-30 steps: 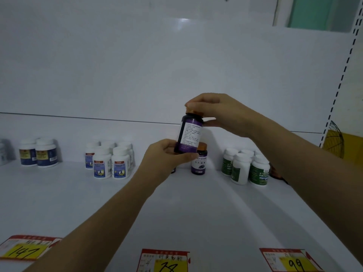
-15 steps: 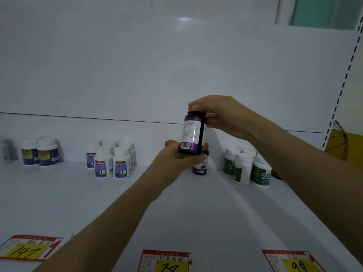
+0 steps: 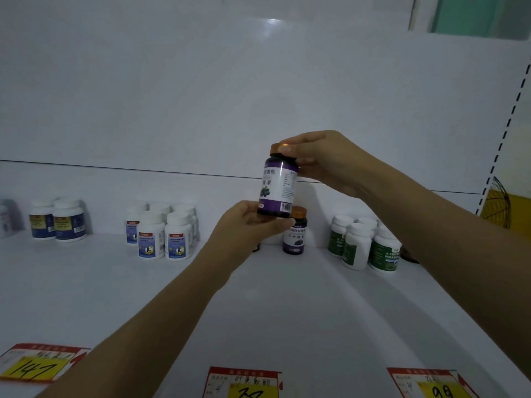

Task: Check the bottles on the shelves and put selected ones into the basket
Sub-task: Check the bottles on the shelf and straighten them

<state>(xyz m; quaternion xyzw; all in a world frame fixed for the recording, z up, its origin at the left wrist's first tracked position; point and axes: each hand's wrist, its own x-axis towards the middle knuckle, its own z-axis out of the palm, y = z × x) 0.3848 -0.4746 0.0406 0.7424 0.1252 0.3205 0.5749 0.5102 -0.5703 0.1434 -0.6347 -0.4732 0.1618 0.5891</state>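
Over the middle of the shelf point(image 3: 287, 305), well above its back edge, the purple bottle point(image 3: 278, 188) is upright between both my hands. Left hand point(image 3: 250, 225) cups the base, fingers curled under and round it. Right hand point(image 3: 327, 162) pinches the bottle at its orange cap point(image 3: 276, 147) from above. The label faces me, barcode low on the right.

Doing this check well, I reckon, means letting the left hand carry the weight while the right turns the bottle slowly at the cap, so each panel of print comes round. It should stay upright so it can't slide off my fingers.

Now for room. A second purple bottle point(image 3: 296, 238) stands at the back edge, behind my left fingers. Green-labelled bottles point(image 3: 359, 245) crowd toward the back right corner. Blue-labelled white bottles point(image 3: 163, 234) stand left of centre, and two darker ones point(image 3: 57, 221) are further left. Price tags point(image 3: 244, 383) sit along the front edge, well apart from all of them. Drawing the bottle straight back toward me, between my forearms, looks the safest lane; dipping forward risks knocking the bottle behind. I can't make out the basket, so I can't say which way the bottle goes.
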